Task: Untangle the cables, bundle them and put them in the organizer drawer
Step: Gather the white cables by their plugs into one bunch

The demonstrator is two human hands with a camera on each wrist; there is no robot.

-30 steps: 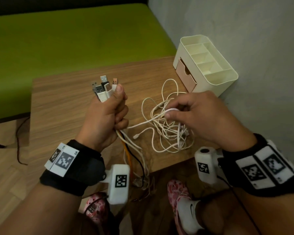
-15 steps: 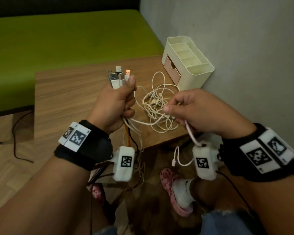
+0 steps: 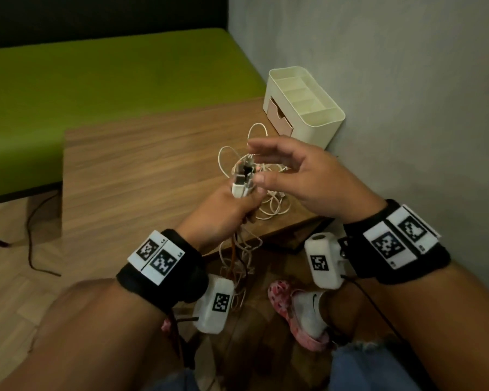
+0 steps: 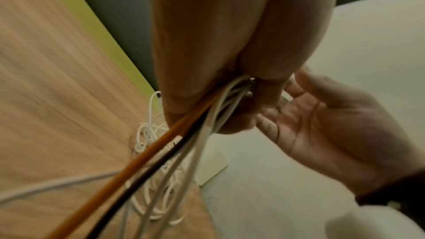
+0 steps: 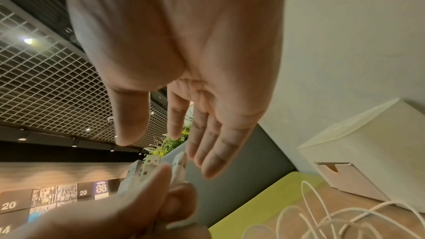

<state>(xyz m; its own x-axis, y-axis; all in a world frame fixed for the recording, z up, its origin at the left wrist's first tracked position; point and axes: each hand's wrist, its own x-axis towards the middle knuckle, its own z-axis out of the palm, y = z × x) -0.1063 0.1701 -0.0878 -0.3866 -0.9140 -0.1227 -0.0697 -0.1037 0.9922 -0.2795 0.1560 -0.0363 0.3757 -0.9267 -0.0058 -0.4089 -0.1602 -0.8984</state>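
In the clenched left grip (image 3: 220, 213), the cable plugs (image 3: 242, 180); right grip (image 3: 302, 179) released just beside.

Cream plastic organizer with a pink drawer (image 3: 304, 108) sits at the far right corner of the wooden table (image 3: 130, 170), against the wall. In front of it on the table lies the tangle of white cables (image 3: 268, 190). Nearer than that, the left hand (image 3: 220, 213) holds plug ends upright, the right hand (image 3: 302, 179) just right of them.
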